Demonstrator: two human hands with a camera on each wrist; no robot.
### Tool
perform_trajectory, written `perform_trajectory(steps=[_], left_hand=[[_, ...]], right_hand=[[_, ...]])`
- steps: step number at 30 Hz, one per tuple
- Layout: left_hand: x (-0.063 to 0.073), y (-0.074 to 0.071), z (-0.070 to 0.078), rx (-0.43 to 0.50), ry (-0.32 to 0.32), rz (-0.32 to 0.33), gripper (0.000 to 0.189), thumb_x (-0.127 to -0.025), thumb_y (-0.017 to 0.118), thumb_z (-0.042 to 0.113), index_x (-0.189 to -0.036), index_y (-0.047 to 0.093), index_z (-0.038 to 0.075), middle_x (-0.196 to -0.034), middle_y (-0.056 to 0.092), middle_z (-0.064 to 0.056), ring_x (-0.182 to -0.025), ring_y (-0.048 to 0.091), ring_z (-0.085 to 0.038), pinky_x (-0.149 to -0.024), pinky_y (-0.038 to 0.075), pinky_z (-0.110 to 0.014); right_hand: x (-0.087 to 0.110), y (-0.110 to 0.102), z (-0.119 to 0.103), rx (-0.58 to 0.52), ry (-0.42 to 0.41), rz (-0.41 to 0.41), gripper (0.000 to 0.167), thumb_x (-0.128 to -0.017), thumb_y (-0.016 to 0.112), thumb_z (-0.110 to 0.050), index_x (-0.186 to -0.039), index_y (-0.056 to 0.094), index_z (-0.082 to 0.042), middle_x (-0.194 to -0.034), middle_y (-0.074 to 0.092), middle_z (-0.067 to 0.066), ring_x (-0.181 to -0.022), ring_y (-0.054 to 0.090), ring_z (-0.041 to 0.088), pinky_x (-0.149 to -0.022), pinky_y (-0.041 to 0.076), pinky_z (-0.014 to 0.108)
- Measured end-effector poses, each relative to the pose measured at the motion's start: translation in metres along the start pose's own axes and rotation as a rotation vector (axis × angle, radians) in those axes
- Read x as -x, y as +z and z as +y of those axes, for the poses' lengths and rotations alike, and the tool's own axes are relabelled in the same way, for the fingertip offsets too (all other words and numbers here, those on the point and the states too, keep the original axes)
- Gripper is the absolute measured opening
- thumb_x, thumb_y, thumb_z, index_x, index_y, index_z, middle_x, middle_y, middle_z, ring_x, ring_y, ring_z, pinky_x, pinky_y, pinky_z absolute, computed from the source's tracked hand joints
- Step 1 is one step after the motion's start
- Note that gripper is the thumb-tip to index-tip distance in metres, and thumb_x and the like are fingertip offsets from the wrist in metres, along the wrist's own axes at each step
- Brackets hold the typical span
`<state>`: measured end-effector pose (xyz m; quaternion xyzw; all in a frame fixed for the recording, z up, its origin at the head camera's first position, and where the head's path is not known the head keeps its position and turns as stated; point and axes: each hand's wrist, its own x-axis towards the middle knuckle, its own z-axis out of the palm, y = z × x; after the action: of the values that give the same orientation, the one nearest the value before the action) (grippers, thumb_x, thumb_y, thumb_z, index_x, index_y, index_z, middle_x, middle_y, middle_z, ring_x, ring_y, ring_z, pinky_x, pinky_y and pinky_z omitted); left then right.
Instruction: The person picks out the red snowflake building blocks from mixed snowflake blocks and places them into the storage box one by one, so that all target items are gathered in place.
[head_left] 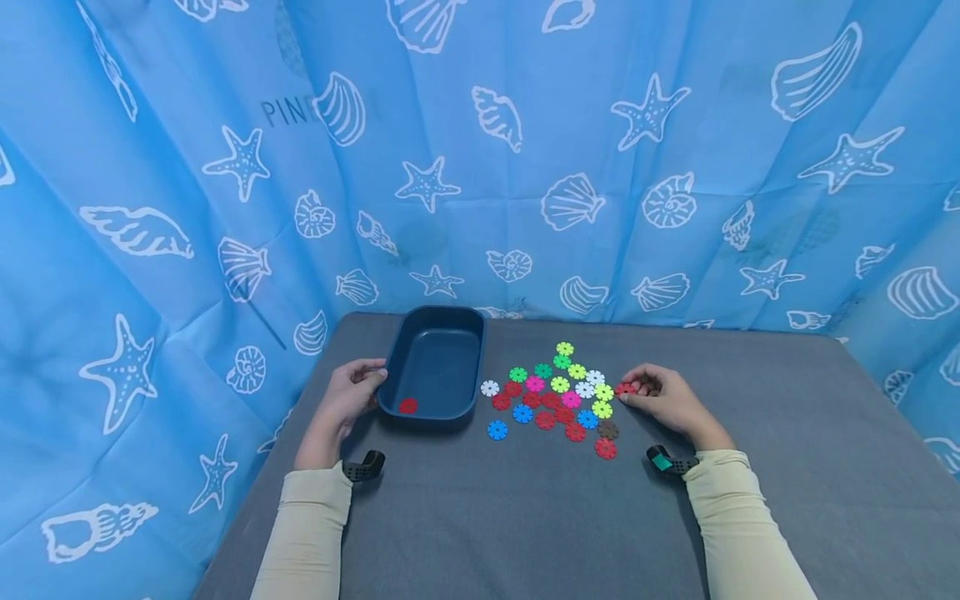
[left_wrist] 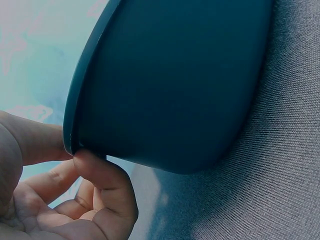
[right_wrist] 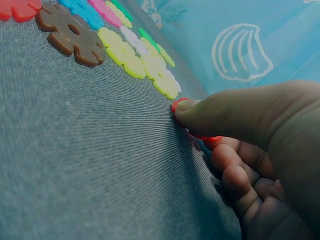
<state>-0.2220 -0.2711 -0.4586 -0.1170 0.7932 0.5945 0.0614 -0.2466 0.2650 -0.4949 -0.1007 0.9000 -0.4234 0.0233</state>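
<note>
My left hand (head_left: pixel 354 393) pinches the near left rim of a dark blue rectangular tub (head_left: pixel 429 416), thumb over the edge and a bent finger under it in the left wrist view. One red notched plastic disc (head_left: pixel 408 406) lies inside the tub, by its near left corner. At the right end of a spread of coloured discs, my right hand (head_left: pixel 663 404) pinches another red disc (head_left: pixel 626 388) between thumb and fingers, close over the cloth. Much of that disc is hidden by the thumb in the right wrist view. Nearest to it are yellow discs (right_wrist: pixel 165 86) and a brown disc (right_wrist: pixel 72 32).
Red, green, blue, pink, white and yellow discs (head_left: pixel 550 401) lie spread between the tub and my right hand. Grey cloth (head_left: pixel 510 525) covers the table. A blue curtain (head_left: pixel 465 242) with shell prints hangs behind the table and along its left side.
</note>
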Motion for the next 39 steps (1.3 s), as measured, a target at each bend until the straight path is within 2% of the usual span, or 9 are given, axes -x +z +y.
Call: perform_trajectory(steps=[5, 15, 23, 31, 39], left_hand=[[-0.0009, 0.0001, 0.0, -0.002, -0.014, 0.006, 0.042, -0.111, 0.056, 0.029, -0.15, 0.057, 0.012, -0.141, 0.059, -0.016, -0.121, 0.059, -0.029, -0.1, 0.055, -0.042], [-0.0015, 0.0003, -0.0006, -0.013, -0.01, 0.005, 0.043, -0.111, 0.057, 0.029, -0.15, 0.057, 0.012, -0.142, 0.059, -0.016, -0.12, 0.059, -0.028, -0.096, 0.056, -0.037], [0.0005, 0.0004, -0.0004, -0.013, -0.008, 0.006, 0.042, -0.111, 0.057, 0.029, -0.15, 0.057, 0.012, -0.141, 0.059, -0.016, -0.119, 0.059, -0.029, -0.101, 0.056, -0.043], [-0.0006, 0.0002, -0.0023, -0.006, -0.006, 0.008, 0.042, -0.111, 0.057, 0.028, -0.149, 0.058, 0.012, -0.14, 0.059, -0.016, -0.117, 0.058, -0.029, -0.093, 0.056, -0.037], [-0.0023, -0.0004, -0.0032, -0.012, 0.001, 0.005, 0.043, -0.111, 0.057, 0.03, -0.15, 0.057, 0.013, -0.141, 0.059, -0.015, -0.117, 0.059, -0.028, -0.094, 0.056, -0.037]], right_hand=[[0.0007, 0.0001, -0.0011, -0.006, -0.001, 0.001, 0.029, -0.098, 0.078, -0.015, -0.119, 0.069, 0.002, -0.098, 0.065, 0.013, -0.083, 0.056, 0.016, -0.07, 0.049, 0.026], [0.001, -0.0003, -0.0005, -0.016, -0.01, 0.003, 0.028, -0.098, 0.077, -0.015, -0.119, 0.07, 0.002, -0.099, 0.067, 0.014, -0.082, 0.057, 0.014, -0.07, 0.049, 0.025], [0.0015, -0.0003, 0.0006, -0.039, -0.02, 0.006, 0.028, -0.099, 0.077, -0.016, -0.12, 0.07, 0.001, -0.101, 0.068, 0.015, -0.082, 0.058, 0.013, -0.07, 0.049, 0.025], [0.001, -0.0002, 0.0007, -0.042, -0.034, 0.024, 0.025, -0.1, 0.075, -0.013, -0.12, 0.07, 0.002, -0.103, 0.068, 0.017, -0.082, 0.059, 0.011, -0.071, 0.05, 0.024], [0.0018, 0.0008, -0.0012, -0.051, -0.01, 0.045, 0.025, -0.101, 0.073, -0.014, -0.12, 0.07, 0.002, -0.106, 0.069, 0.018, -0.084, 0.058, 0.012, -0.072, 0.05, 0.024]])
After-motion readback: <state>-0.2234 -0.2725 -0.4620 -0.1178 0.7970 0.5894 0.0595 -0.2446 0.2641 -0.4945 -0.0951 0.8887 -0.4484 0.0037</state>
